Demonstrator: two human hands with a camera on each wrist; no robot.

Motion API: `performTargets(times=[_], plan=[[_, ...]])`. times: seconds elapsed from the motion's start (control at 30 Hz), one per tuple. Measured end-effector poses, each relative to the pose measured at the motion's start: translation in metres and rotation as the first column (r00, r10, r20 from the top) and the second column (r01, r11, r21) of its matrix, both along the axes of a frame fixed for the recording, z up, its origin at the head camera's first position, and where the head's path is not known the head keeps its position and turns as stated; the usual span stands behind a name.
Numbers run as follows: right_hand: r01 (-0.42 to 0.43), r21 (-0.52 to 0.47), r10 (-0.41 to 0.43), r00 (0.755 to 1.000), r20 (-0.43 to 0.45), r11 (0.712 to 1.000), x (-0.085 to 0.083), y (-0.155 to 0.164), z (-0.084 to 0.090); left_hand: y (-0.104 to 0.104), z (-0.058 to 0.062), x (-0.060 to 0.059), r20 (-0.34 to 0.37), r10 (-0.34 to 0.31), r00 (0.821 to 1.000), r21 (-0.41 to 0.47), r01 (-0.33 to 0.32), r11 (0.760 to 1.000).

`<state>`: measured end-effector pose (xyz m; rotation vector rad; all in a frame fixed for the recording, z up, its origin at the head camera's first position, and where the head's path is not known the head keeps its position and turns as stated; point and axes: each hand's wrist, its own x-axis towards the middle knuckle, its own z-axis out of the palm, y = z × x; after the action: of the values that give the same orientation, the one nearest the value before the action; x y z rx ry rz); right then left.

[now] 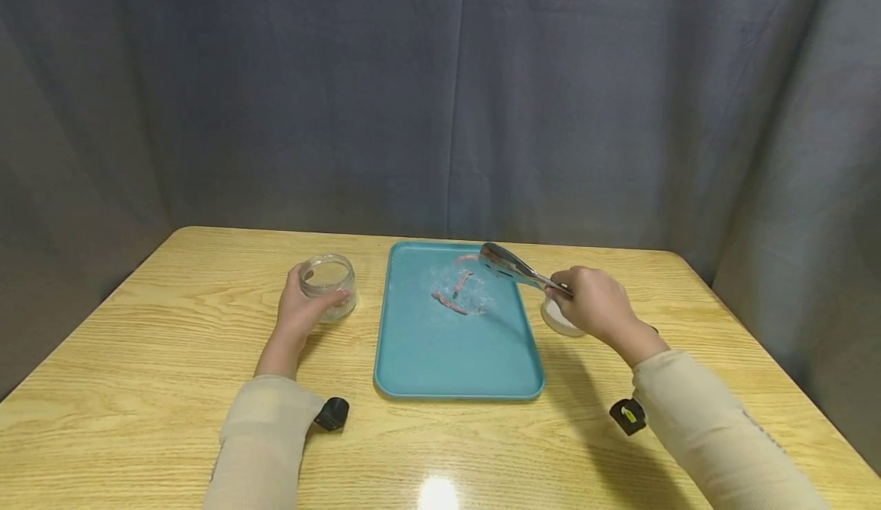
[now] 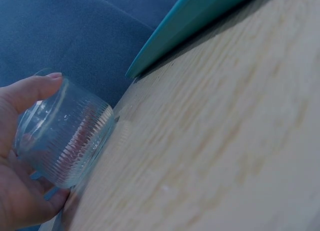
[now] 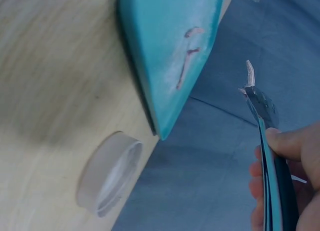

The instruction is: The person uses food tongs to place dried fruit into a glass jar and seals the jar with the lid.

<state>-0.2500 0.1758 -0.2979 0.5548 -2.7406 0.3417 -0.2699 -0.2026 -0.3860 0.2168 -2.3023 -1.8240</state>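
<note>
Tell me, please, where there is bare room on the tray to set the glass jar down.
The near half of the tray, toward its front rim, is bare. The far half is crowded: pink strips lie there with the tongs above them.

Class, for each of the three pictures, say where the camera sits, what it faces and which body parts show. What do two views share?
Head: looks down at wooden table, both sleeved arms, teal tray.
Left wrist: beside left hand gripping glass jar.
Right wrist: behind right hand holding tongs; white lid below.
All three views share the tray.
</note>
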Motion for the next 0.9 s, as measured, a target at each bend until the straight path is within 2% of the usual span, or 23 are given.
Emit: performTargets(times=[0.23,0.5,0.9], plan=[[0.028,-0.047,-0.028,1.0,0.014,0.999,-0.006,-0.011,0.017,-0.001,0.001,0.0,0.002,-0.005,1.0,0.003,0.005,1.0],[0.017,-0.09,-0.02,0.999,-0.027,0.996,-0.011,-0.033,0.035,0.0,0.001,0.001,0.006,0.002,1.0,0.004,-0.002,1.0],[0.055,-0.169,-0.062,0.998,-0.033,0.984,-0.012,-0.074,0.047,0.001,0.001,0.0,0.01,0.005,1.0,0.002,-0.005,1.0]])
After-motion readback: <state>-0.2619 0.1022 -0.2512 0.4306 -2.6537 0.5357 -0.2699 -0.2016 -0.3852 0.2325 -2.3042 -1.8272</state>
